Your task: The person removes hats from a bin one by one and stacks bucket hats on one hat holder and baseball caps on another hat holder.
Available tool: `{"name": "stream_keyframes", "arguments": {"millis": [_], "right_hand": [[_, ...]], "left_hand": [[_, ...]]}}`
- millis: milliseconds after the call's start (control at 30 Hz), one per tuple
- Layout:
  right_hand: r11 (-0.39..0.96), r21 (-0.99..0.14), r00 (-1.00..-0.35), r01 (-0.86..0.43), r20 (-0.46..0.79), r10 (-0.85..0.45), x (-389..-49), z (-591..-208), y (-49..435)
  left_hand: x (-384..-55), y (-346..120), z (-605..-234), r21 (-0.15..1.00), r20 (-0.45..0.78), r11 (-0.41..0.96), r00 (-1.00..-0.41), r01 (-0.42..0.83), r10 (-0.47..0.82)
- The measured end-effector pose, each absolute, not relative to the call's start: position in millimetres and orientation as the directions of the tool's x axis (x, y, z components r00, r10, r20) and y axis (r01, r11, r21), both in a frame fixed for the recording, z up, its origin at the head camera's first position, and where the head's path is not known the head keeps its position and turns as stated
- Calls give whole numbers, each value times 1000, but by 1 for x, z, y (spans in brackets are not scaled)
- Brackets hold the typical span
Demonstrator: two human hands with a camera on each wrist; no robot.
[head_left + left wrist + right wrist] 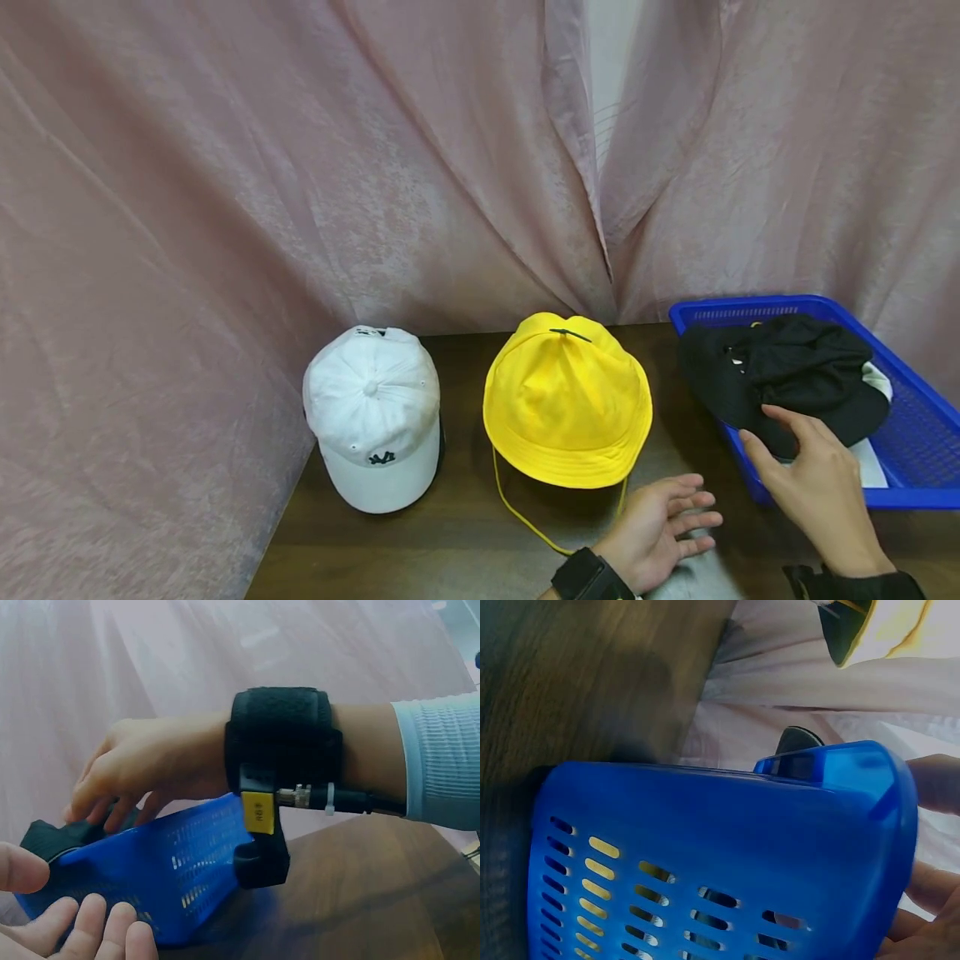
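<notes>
A black cap [817, 358] lies in the blue basket [900, 498] at the right, with its brim lapping over the basket's left rim. My right hand [825, 483] reaches over the cap's near side, thumb and index finger apart against the dark brim. Seen from the left wrist, the fingers of that right hand [142, 761] bend down over the black cloth. Palm turned up and fingers spread, my left hand [652, 529] holds nothing beside the basket's left side. The right wrist view shows mostly the slotted basket wall [727, 825], the right fingers partly hidden behind its rim.
A yellow bucket hat [566, 408] with a chin cord stands mid-table, just beyond my left hand. Farther left sits a white baseball cap [371, 400] with a dark logo. Something white [870, 467] lies under the black cap. A pink curtain [420, 167] hangs behind the wooden table [390, 554].
</notes>
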State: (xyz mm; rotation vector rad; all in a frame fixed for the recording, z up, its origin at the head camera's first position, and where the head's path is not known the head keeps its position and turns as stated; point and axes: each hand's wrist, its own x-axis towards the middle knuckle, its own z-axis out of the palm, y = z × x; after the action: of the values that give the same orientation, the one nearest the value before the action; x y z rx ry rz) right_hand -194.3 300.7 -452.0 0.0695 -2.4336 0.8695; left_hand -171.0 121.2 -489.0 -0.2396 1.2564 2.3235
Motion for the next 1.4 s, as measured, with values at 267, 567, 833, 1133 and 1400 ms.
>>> {"name": "stream_keyframes", "arguments": {"millis": [267, 567, 833, 1133, 1400], "right_hand": [[806, -559, -895, -195, 437, 86, -205, -456, 309], [826, -545, -954, -140, 297, 35, -210, -455, 308], [813, -574, -963, -103, 262, 63, -213, -454, 302], [823, -513, -850, -245, 522, 72, -208, -462, 302], [832, -399, -625, -387, 776, 81, -197, -455, 304]], "left_hand": [[-181, 146, -485, 772, -324, -450, -887, -449, 330], [-194, 166, -487, 775, -335, -457, -897, -437, 290], [-202, 175, -484, 770, -307, -491, -911, -407, 275], [-203, 179, -482, 779, -299, -478, -910, -406, 287], [-204, 183, -481, 803, -304, -452, -919, -390, 252]]}}
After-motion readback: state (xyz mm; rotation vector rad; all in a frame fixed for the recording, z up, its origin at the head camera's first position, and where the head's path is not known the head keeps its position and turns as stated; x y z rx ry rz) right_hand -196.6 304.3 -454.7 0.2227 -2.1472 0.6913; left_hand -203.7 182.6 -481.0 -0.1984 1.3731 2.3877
